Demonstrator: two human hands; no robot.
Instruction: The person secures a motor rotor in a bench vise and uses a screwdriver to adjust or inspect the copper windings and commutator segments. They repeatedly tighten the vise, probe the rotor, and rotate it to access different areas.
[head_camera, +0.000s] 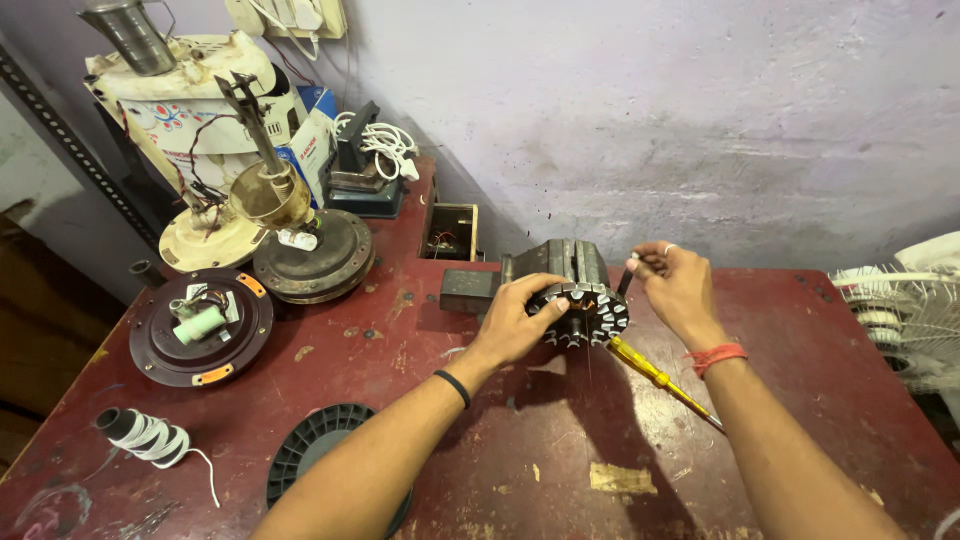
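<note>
meanwhile left hand (515, 320) grips stator (585, 312); right hand (678, 285) just beside.

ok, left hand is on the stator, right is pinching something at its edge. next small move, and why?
Probably keep the left hand steadying the stator while the right hand works its small dark piece in at the rim. The piece sits right at the slotted edge; the yellow screwdriver lies unused on the table.

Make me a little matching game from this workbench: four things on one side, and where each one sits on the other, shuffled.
Things:
1. slotted motor core
2. yellow screwdriver
3. wrapped spool
4. white cable coil

Places:
A. near left corner of the table
B. by the wall at the back
C. under the left hand
D. lying below the right hand

Pairs: 1-C, 2-D, 3-A, 4-B
</note>
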